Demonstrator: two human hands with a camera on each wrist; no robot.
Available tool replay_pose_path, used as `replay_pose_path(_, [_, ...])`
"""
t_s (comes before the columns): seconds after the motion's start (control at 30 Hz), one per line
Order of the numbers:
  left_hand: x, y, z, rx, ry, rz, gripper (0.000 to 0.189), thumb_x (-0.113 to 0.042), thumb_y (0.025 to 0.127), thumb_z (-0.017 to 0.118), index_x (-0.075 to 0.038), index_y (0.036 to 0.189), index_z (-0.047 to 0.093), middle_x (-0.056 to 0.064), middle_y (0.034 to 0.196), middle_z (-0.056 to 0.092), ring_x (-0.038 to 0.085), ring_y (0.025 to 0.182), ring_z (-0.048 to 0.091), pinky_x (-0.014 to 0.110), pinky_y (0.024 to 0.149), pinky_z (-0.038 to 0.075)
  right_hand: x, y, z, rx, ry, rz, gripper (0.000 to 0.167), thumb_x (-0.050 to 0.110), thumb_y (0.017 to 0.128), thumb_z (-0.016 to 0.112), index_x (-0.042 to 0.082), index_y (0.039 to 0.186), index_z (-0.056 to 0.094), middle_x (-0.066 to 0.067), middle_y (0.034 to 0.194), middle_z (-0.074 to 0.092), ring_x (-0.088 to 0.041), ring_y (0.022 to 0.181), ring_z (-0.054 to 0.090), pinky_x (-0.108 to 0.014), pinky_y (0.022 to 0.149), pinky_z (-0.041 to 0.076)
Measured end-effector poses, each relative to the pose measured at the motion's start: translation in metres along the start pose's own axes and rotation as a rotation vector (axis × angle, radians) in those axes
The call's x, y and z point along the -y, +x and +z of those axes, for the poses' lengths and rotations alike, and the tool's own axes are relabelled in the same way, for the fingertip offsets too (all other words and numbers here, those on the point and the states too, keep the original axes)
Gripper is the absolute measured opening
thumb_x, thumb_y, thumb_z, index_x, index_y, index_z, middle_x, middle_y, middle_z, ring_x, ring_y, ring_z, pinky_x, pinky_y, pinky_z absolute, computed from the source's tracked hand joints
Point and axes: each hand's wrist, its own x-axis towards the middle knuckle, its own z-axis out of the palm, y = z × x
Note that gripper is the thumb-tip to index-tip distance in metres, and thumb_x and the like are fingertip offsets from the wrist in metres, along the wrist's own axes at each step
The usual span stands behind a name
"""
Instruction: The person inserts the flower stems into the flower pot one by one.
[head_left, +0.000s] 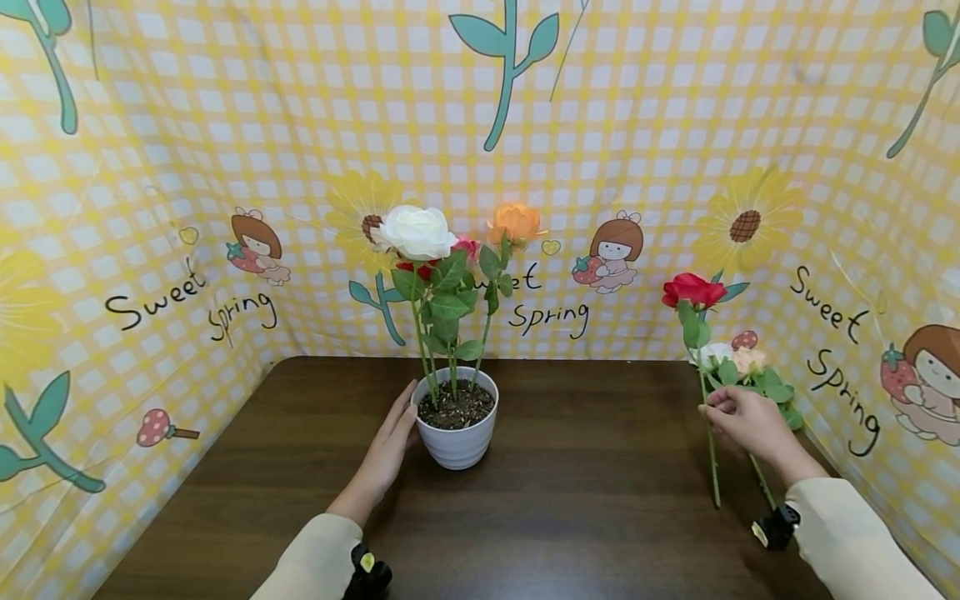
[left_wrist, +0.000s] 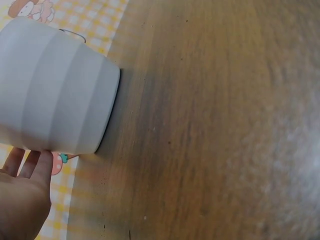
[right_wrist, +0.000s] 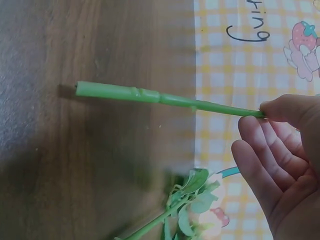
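Observation:
My right hand [head_left: 753, 425] pinches the green stem [right_wrist: 175, 101] of a red rose [head_left: 693, 290] between thumb and fingers. The rose stands nearly upright in the head view, its bloom above the hand and the cut stem end pointing down. My left hand [head_left: 386, 446] rests with straight fingers [left_wrist: 42, 167] against the left side of a white ribbed flowerpot [head_left: 456, 446]. Soil [head_left: 457, 407] fills the pot. A white rose [head_left: 417, 232], an orange rose [head_left: 516, 221] and partly hidden red and pink blooms rise from it on leafy stems.
Beyond the right hand, a white rose [head_left: 712, 354] and a peach rose [head_left: 750, 360] lie on the brown table [head_left: 585, 500], with leaves and stem partly behind the hand. A yellow checked cloth [head_left: 637, 125] with printed flowers hangs around the table's back and sides.

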Motion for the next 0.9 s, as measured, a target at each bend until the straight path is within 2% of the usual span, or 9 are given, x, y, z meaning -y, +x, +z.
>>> replay_pose_path(0.27, [-0.002, -0.001, 0.000, -0.003, 0.002, -0.002, 0.054, -0.034, 0.112, 0.030, -0.017, 0.162, 0.017, 0.010, 0.166, 0.012, 0.032, 0.149, 0.013, 0.062, 0.114, 0.022, 0.014, 0.005, 0.001, -0.047, 0.012, -0.028, 0.030, 0.027, 0.099, 0.065, -0.002, 0.105, 0.064, -0.005, 0.084, 0.070, -0.019, 0.068, 0.066, -0.029, 0.056, 0.052])
replay_pose_path(0.53, [-0.003, -0.001, 0.001, -0.002, 0.003, 0.000, 0.054, -0.034, 0.112, 0.029, -0.019, 0.162, 0.017, 0.010, 0.166, 0.011, 0.031, 0.149, 0.013, 0.060, 0.114, 0.023, 0.037, 0.014, 0.006, -0.136, -0.012, -0.140, 0.026, 0.029, 0.098, 0.067, 0.003, 0.099, 0.068, -0.003, 0.084, 0.070, -0.015, 0.072, 0.065, -0.030, 0.058, 0.051])
replay_pose_path(0.9, [-0.003, -0.002, 0.001, -0.001, 0.008, 0.000, 0.053, -0.035, 0.112, 0.029, -0.019, 0.162, 0.017, 0.009, 0.166, 0.011, 0.031, 0.150, 0.012, 0.060, 0.114, 0.023, 0.068, 0.028, 0.024, -0.160, 0.025, -0.211, 0.022, 0.027, 0.098, 0.068, 0.005, 0.100, 0.071, 0.002, 0.079, 0.069, -0.015, 0.072, 0.065, -0.031, 0.061, 0.052])
